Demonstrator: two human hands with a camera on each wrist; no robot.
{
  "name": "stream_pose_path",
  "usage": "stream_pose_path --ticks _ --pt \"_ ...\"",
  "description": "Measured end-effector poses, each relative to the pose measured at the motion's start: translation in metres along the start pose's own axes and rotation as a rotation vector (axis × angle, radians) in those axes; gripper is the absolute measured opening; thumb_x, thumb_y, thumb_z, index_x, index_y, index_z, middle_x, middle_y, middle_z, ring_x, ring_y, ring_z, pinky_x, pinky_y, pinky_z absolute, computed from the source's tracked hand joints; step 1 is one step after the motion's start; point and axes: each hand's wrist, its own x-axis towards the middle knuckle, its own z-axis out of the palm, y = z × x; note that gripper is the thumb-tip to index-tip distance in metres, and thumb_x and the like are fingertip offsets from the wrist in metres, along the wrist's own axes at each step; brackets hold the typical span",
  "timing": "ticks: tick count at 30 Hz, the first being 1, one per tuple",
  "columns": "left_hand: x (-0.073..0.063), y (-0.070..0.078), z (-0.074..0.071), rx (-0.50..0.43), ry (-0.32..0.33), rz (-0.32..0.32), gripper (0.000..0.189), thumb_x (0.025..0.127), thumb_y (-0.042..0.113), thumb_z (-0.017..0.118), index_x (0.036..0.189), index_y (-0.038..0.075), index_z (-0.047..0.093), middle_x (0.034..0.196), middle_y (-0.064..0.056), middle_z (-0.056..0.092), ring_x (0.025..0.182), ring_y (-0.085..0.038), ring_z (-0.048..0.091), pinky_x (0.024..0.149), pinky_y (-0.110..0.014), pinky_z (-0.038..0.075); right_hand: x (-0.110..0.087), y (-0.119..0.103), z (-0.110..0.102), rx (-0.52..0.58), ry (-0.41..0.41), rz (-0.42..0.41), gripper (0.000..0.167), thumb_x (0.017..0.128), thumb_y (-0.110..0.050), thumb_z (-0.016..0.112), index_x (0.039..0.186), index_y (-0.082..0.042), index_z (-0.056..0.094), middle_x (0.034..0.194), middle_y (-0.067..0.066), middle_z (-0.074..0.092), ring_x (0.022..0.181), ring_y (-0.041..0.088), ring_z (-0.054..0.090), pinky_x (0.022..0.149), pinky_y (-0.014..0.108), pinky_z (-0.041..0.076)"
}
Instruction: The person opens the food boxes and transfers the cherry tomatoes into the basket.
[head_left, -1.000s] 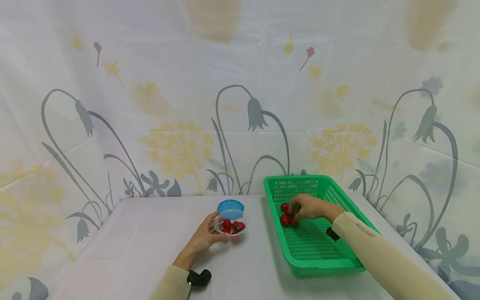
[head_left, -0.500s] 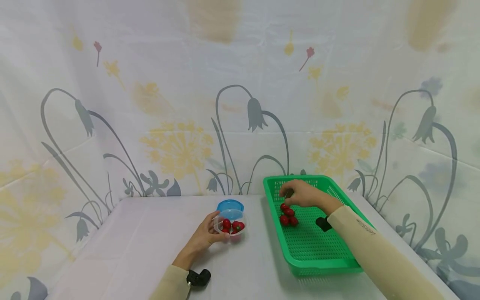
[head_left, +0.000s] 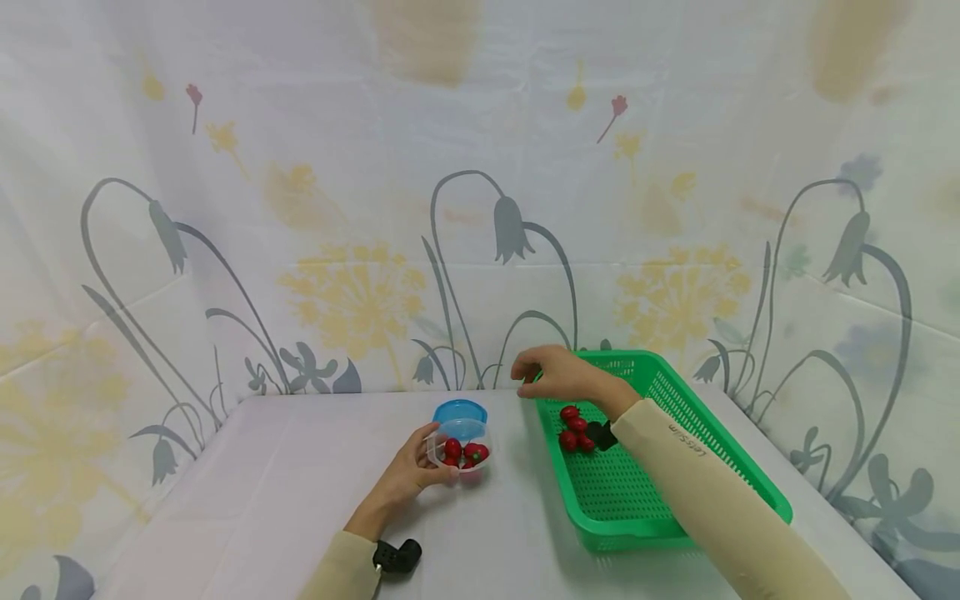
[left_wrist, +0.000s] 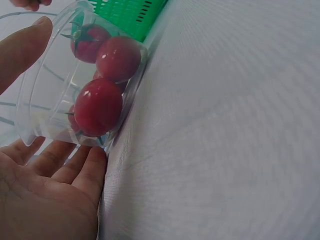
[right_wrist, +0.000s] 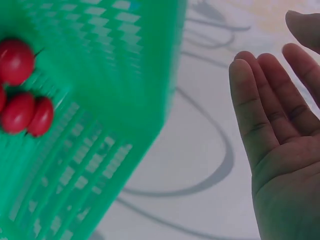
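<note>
Near the middle of the table my left hand (head_left: 405, 473) holds a small clear plastic container (left_wrist: 55, 110), its thumb at the rim and its fingers against the opposite side. Several cherry tomatoes (left_wrist: 98, 107) lie inside, one showing a green calyx. A blue lid (head_left: 460, 410) lies just behind the container. My right hand (head_left: 551, 373) is raised over the back left rim of the green basket (head_left: 622, 527). In the right wrist view its fingers are loosely extended, the thumb stands apart, and the palm holds nothing. Several more tomatoes (head_left: 576, 427) rest along the basket's left side.
A white cloth (head_left: 300, 492) covers the table, and a flower-printed curtain (head_left: 390, 167) hangs directly behind it. The basket's raised perforated walls stand to the right of the container. A black wrist camera (head_left: 397, 556) sits on my left wrist.
My right hand has risen from the tomatoes in the basket and moved left and back, over the rim. The left hand and the container have stayed in place.
</note>
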Motion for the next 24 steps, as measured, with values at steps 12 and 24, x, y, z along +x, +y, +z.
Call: stream_pose_path --ticks 12,24 --pt "-0.001 0.002 0.001 -0.034 0.003 -0.013 0.089 0.081 0.016 0.077 0.15 0.008 0.021 0.149 -0.021 0.035 0.133 -0.039 0.037 0.106 -0.05 0.034 0.027 -0.031 0.032 0.029 -0.089 0.023 0.019 0.084 -0.018 0.073 0.102 -0.014 0.066 0.098 -0.003 0.063 0.087 0.016 0.061 0.067 0.027 0.054" --pt "0.0 0.0 0.0 -0.046 -0.016 -0.005 0.09 0.082 0.017 0.077 0.15 0.005 0.019 0.147 -0.024 0.035 0.13 -0.039 0.041 0.104 -0.046 0.039 0.036 -0.049 0.057 -0.018 -0.214 0.01 0.022 0.083 -0.015 0.074 0.103 -0.009 0.066 0.101 0.0 0.064 0.09 0.017 0.062 0.066 0.024 0.053"
